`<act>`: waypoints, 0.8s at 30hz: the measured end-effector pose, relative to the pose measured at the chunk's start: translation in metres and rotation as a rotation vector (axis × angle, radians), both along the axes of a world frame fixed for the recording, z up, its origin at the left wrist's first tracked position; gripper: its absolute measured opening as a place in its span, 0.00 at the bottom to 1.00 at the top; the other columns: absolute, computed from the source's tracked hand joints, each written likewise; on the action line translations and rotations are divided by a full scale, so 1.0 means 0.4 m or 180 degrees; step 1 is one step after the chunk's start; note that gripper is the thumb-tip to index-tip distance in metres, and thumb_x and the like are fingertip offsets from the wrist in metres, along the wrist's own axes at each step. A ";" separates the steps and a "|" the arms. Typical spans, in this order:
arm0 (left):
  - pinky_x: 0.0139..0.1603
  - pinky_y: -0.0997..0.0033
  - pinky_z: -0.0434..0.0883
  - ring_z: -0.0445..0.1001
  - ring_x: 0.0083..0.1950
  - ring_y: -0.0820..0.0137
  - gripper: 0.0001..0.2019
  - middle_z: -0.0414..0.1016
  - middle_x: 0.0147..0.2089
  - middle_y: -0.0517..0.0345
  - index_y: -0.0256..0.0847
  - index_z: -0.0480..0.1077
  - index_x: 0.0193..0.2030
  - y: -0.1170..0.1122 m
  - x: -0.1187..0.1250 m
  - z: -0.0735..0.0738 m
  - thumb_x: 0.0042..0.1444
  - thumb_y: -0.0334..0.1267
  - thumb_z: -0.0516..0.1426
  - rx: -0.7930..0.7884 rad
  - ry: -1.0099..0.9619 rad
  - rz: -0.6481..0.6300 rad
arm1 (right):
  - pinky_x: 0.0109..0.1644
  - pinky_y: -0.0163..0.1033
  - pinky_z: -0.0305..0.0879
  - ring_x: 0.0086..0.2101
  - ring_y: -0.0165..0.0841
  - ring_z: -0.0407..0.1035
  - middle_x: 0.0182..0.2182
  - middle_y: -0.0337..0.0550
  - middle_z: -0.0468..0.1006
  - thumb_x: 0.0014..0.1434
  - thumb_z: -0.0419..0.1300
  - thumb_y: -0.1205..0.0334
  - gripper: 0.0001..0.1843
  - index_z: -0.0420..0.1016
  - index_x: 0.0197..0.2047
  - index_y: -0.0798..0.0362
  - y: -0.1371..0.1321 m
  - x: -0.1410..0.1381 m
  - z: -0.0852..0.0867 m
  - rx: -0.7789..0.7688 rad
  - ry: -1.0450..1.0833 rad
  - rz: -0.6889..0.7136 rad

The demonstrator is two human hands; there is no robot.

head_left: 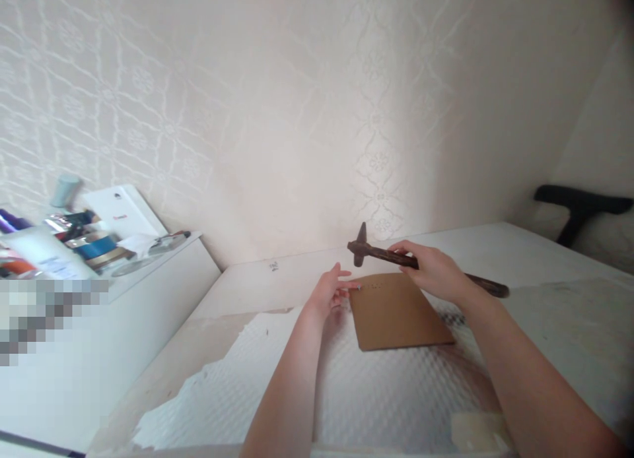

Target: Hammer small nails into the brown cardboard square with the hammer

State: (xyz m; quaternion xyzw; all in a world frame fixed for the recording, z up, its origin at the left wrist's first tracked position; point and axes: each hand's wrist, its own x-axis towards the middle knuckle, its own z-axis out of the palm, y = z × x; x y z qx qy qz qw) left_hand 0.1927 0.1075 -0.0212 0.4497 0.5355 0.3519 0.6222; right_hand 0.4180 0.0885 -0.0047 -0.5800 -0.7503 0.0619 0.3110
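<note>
My right hand [436,268] is closed around the dark wooden handle of a hammer [381,253]. The hammer's brown, worn head points left and is raised above the far edge of a flat brown board [399,319]. A row of small dark marks runs along the board's far edge. At the board's far left corner is my left hand [333,290], its fingers apart and partly stretched out, one fingertip on or beside the corner. Between those fingers I make out nothing held. Some fingers of the left hand are hidden behind others.
The board lies on a white textured sheet [238,365] with a torn edge, spread over a pale tabletop [257,273]. To the left, a white cabinet [163,299] bears rolls of tape [96,247], a white box [123,210] and other clutter. A black armrest-like piece [582,200] stands at right.
</note>
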 end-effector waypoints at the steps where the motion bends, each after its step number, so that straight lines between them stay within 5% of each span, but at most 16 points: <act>1: 0.21 0.79 0.52 0.60 0.21 0.77 0.23 0.79 0.39 0.46 0.35 0.65 0.51 -0.001 0.001 0.002 0.64 0.52 0.44 -0.0013 -0.0017 0.0013 | 0.39 0.35 0.63 0.39 0.36 0.72 0.40 0.35 0.80 0.49 0.55 0.71 0.22 0.73 0.47 0.44 -0.002 0.001 0.002 -0.0032 0.0054 0.0068; 14: 0.22 0.77 0.55 0.60 0.21 0.76 0.25 0.78 0.37 0.47 0.36 0.65 0.50 0.001 -0.001 0.002 0.64 0.55 0.41 -0.0072 -0.0116 0.0078 | 0.36 0.34 0.63 0.34 0.35 0.72 0.35 0.35 0.80 0.46 0.56 0.70 0.18 0.74 0.40 0.44 -0.011 0.005 0.005 -0.0083 0.0232 0.0700; 24: 0.23 0.76 0.55 0.60 0.20 0.76 0.24 0.76 0.35 0.50 0.36 0.65 0.49 0.002 0.003 0.000 0.64 0.54 0.42 -0.0095 -0.0170 0.0162 | 0.37 0.35 0.64 0.35 0.35 0.72 0.35 0.35 0.80 0.46 0.56 0.69 0.17 0.75 0.39 0.43 -0.010 0.007 0.002 -0.0315 0.0158 0.0726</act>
